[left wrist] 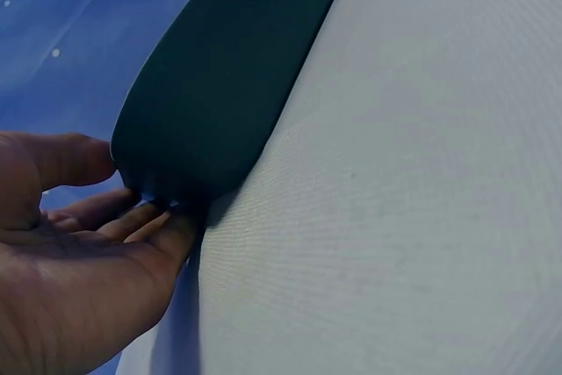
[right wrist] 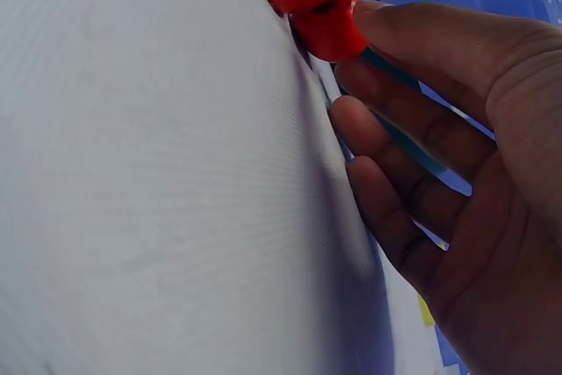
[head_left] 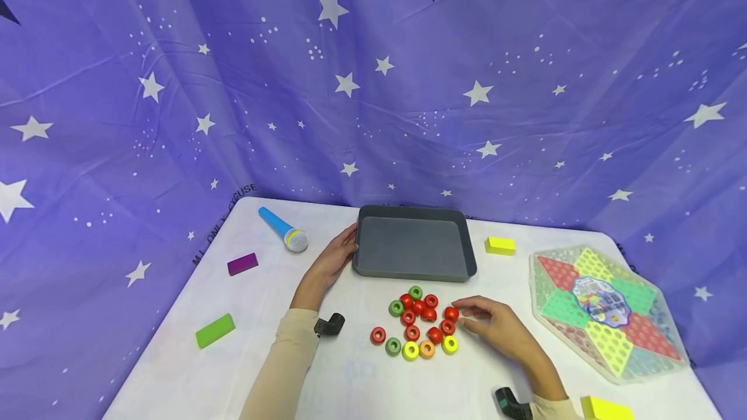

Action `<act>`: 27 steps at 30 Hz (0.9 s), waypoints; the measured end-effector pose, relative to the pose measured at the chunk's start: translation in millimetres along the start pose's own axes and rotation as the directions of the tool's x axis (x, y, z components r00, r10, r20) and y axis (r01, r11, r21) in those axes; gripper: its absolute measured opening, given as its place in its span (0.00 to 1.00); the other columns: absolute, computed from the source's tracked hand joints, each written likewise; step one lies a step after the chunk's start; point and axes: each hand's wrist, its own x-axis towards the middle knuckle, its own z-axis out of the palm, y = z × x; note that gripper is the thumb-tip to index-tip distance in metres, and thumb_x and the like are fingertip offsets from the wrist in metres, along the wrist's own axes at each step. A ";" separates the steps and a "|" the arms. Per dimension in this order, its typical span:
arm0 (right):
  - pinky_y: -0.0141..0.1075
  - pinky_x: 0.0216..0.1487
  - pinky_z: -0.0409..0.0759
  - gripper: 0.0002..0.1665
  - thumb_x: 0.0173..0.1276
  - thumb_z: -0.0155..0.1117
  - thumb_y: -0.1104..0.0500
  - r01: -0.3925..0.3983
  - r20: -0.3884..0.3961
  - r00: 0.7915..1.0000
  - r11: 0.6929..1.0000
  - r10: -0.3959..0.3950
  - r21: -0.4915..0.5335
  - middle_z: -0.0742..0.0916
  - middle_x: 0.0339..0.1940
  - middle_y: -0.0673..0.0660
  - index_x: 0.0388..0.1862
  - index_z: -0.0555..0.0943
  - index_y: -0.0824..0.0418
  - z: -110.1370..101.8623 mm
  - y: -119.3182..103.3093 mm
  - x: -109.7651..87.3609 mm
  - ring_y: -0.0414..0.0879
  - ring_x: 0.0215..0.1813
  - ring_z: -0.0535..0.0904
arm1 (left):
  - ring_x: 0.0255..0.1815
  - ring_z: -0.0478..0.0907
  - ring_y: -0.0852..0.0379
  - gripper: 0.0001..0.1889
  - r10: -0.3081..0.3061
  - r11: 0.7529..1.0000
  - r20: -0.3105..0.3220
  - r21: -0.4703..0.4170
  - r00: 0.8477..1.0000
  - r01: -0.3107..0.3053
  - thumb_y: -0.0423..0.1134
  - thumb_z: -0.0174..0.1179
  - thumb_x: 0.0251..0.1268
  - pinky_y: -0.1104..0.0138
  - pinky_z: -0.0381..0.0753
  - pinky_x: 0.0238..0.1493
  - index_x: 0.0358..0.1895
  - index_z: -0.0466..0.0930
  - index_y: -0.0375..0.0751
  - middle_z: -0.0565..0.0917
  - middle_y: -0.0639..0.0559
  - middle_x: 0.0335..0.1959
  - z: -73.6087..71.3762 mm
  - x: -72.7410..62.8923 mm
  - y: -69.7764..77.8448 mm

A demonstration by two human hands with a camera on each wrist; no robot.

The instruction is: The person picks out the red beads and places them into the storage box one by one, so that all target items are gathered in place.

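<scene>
A dark grey tray [head_left: 414,242] lies at the back of the table. My left hand [head_left: 334,256] holds its left edge; in the left wrist view the thumb touches the tray's [left wrist: 211,85] rim and the other fingers curve against its corner, their tips partly hidden. My right hand [head_left: 498,326] is at the right side of a loose group of red, green, yellow and orange beads. It pinches a red bead [head_left: 451,314] at the group's right edge. In the right wrist view the thumb lies on that bead [right wrist: 334,32], with the index fingertip hidden.
Left lie a toy microphone [head_left: 284,230], a purple block [head_left: 242,264] and a green block [head_left: 214,330]. Right of the tray is a yellow block [head_left: 500,245], then a star-patterned hexagonal game board [head_left: 607,310]. Another yellow block [head_left: 607,409] lies at the near right. A starry purple cloth [head_left: 373,115] hangs behind.
</scene>
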 end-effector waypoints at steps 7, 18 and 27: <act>0.31 0.48 0.81 0.19 0.57 0.73 0.50 -0.009 -0.017 1.000 0.999 0.008 -0.035 0.87 0.45 0.43 0.49 0.84 0.46 7.3 -5.5 5.8 0.36 0.44 0.83 | 0.79 0.44 0.48 0.32 -0.008 1.000 -0.031 -0.001 0.999 0.008 0.22 0.38 0.69 0.54 0.45 0.77 0.76 0.46 0.34 0.49 0.41 0.78 -3.2 -1.3 1.9; 0.31 0.43 0.81 0.18 0.56 0.73 0.48 -0.029 -0.096 0.995 0.993 0.018 -0.110 0.87 0.34 0.38 0.46 0.84 0.44 14.4 -7.5 8.5 0.33 0.37 0.82 | 0.79 0.44 0.48 0.32 0.004 0.999 -0.013 -0.041 1.000 -0.004 0.22 0.38 0.69 0.55 0.44 0.77 0.76 0.46 0.35 0.49 0.41 0.78 -3.8 -1.6 -1.5; 0.30 0.43 0.81 0.16 0.65 0.66 0.51 0.006 -0.144 0.990 1.000 -0.004 0.013 0.87 0.37 0.47 0.51 0.83 0.51 1.1 -32.0 22.8 0.39 0.40 0.82 | 0.79 0.45 0.50 0.32 -0.027 0.999 -0.009 -0.033 1.000 0.027 0.24 0.38 0.71 0.55 0.46 0.77 0.77 0.47 0.39 0.50 0.45 0.78 -1.7 -2.0 0.6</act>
